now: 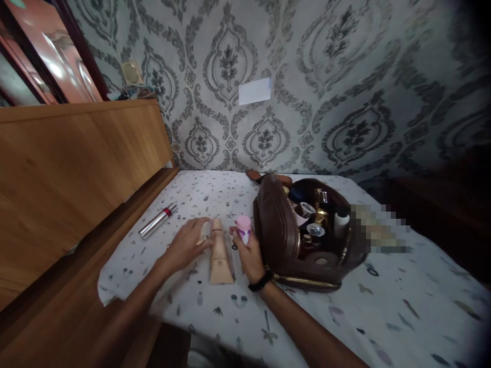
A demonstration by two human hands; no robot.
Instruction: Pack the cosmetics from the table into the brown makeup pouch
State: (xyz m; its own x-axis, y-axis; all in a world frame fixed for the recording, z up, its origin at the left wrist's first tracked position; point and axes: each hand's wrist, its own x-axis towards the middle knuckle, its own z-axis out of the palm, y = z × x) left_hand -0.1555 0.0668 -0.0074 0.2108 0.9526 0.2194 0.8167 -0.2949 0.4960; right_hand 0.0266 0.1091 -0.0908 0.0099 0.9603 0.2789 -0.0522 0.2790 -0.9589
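My right hand [249, 255] is closed around a small white and purple bottle with a pink cap [244, 223], held upright beside the bag. My left hand [187, 243] has its fingers apart, with the tips at the left edge of a beige squeeze tube [221, 258]. That tube lies on the patterned cloth between both hands, cap end away from me. Something small and pale shows under the left fingers; I cannot make out what it is. To the right of my right hand stands an unzipped brown leather bag [274, 220], with several cosmetic bottles and jars inside.
A silver tube with a red band [157, 221] lies left on the white patterned cloth [215, 191]. A wooden panel [84, 153] rises along the left side. Patterned wallpaper with a white paper [254, 91] closes off the back. A blurred-out item lies right of the bag.
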